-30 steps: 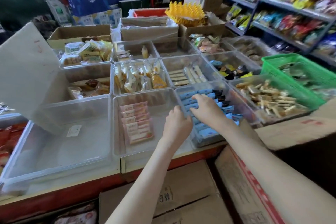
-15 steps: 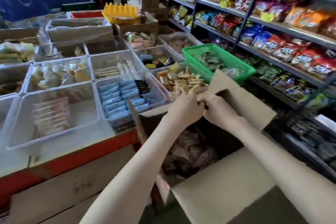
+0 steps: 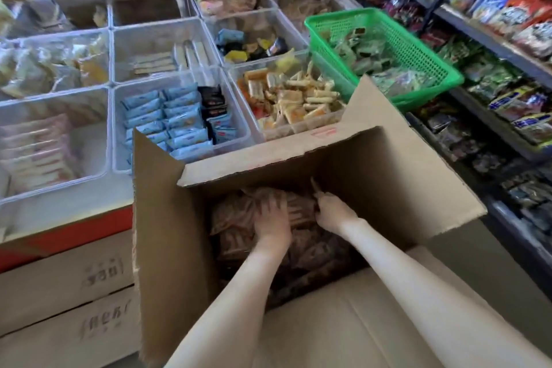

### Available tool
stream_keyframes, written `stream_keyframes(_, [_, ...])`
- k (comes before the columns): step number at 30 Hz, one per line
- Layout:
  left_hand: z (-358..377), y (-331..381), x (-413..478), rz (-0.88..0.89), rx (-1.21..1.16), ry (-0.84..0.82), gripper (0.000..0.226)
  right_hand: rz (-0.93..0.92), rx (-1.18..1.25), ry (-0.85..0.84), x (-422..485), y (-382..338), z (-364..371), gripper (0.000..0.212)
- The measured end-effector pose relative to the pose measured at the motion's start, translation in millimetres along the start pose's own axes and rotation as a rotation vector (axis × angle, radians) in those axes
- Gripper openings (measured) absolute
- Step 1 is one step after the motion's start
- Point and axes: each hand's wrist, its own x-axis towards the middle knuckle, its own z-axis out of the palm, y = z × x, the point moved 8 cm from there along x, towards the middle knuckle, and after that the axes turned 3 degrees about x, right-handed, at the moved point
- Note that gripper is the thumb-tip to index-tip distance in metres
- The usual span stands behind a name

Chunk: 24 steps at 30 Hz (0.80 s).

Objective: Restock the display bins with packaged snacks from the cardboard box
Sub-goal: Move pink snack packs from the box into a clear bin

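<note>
Compared with half a second ago, when both hands were being held at the far flap's edge, they are now being lowered into the box [image 3: 167,233]. The left hand [image 3: 273,218] is being laid on the snacks [image 3: 236,227], its fingers spread and relaxed, nothing being gripped. The right hand [image 3: 333,212] is being pushed in just beside it; whether a pack is being pinched cannot be told through the blur. The snacks are being left inside the box, none lifted.

On the left, the bin [image 3: 109,134] of pink packs is being shown mostly bare-floored. The next bin [image 3: 179,81], with blue packs [image 3: 167,116], is being partly hidden by the box's upright left flap, which is standing close beside the left forearm. The far flap is being held folded inward, just over the fingertips. The right flap is being left spread out toward the basket [image 3: 418,48] and shelves [image 3: 493,39], with darker open space inside the box to the right of the right wrist.
</note>
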Motion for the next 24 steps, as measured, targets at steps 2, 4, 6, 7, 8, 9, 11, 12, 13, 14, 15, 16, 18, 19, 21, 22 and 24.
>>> stream_keyframes(2, [18,-9,18,-0.032,0.008,-0.018,0.058,-0.031,0.010,-0.038,31,7,17,0.057])
stream_keyframes(4, [34,-13,30,-0.038,0.021,-0.053,0.052,-0.102,-0.002,-0.113,60,8,38,0.051])
stream_keyframes(6, [36,-13,46,-0.023,0.039,0.041,0.062,-0.073,0.098,-0.200,102,28,77,0.052])
stream_keyframes(7, [39,-11,54,0.000,0.039,0.051,0.067,-0.065,0.098,-0.211,114,34,87,0.051])
stream_keyframes(8, [45,-9,60,0.016,0.052,0.041,0.063,-0.024,0.127,-0.243,121,40,97,0.052])
stream_keyframes(9, [54,-7,67,0.031,0.047,0.035,0.057,0.004,0.148,-0.225,127,43,101,0.054])
stream_keyframes(11, [54,-5,71,0.045,0.044,0.054,0.049,0.027,0.206,-0.230,122,34,101,0.052])
stream_keyframes(12, [48,-2,71,0.053,0.051,0.081,0.046,0.040,0.255,-0.224,116,26,94,0.050])
stream_keyframes(13, [44,0,69,0.063,0.050,0.093,0.044,0.052,0.331,-0.213,115,24,93,0.052])
stream_keyframes(14, [42,2,67,0.071,0.046,0.091,0.043,0.083,0.398,-0.195,113,24,92,0.056])
stream_keyframes(15, [40,3,65,0.076,0.042,0.087,0.042,0.093,0.460,-0.178,111,22,91,0.058])
stream_keyframes(16, [36,3,64,0.076,0.036,0.094,0.041,0.136,0.538,-0.175,109,21,87,0.057])
stream_keyframes(18, [29,2,65,0.079,0.036,0.143,0.039,0.262,0.785,-0.206,103,22,87,0.049])
stream_keyframes(19, [28,1,65,0.085,0.034,0.159,0.038,0.336,0.908,-0.228,99,24,87,0.044])
stream_keyframes(21, [23,3,63,0.091,0.026,0.173,0.038,0.396,0.988,-0.225,87,21,77,0.038])
stream_keyframes(22, [19,6,60,0.094,0.029,0.178,0.038,0.399,1.014,-0.221,80,19,71,0.033])
stream_keyframes(24, [8,18,52,0.122,0.060,0.223,0.037,0.422,1.140,-0.231,64,18,62,0.023])
